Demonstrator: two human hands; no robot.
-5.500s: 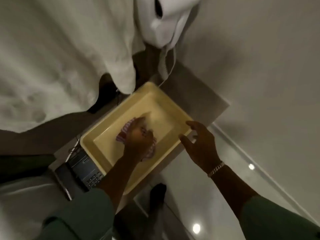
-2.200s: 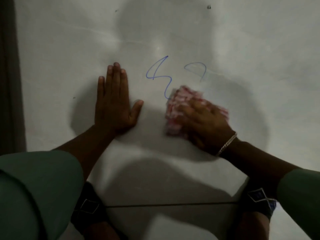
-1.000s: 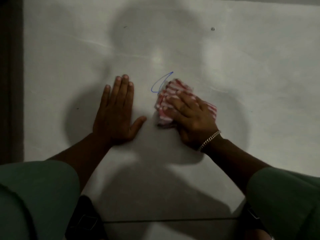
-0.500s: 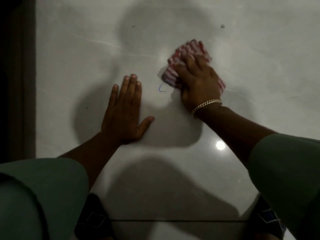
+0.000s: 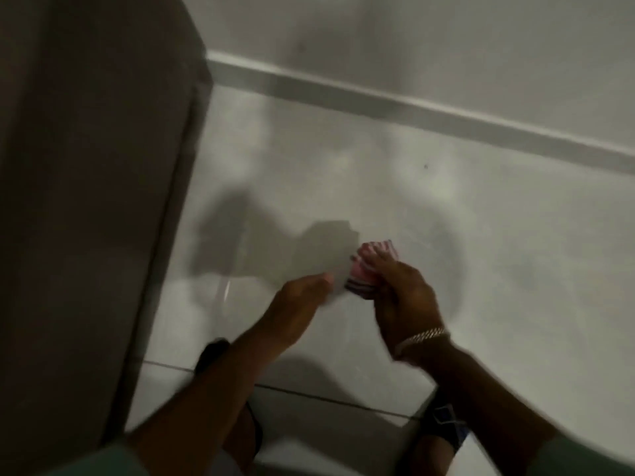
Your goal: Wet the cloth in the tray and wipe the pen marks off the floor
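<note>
The red-and-white striped cloth (image 5: 369, 269) is bunched up in my right hand (image 5: 403, 297), which is lifted off the pale floor tile (image 5: 343, 187). My left hand (image 5: 299, 304) is raised too, blurred, its fingertips close to the cloth's left side but apart from it. I see no blue pen marks on the floor in this view. The tray is out of view.
A dark furniture panel (image 5: 89, 201) fills the left side. A white skirting board (image 5: 412, 104) runs along the wall at the back. A tile joint (image 5: 309, 396) crosses the floor near my feet, and dark sandals (image 5: 443, 424) show at the bottom.
Both hands have come up off the floor; the right hand has gathered the cloth into a bunch. The view has swung, bringing in the wall and the dark panel. The pen marks no longer show.
</note>
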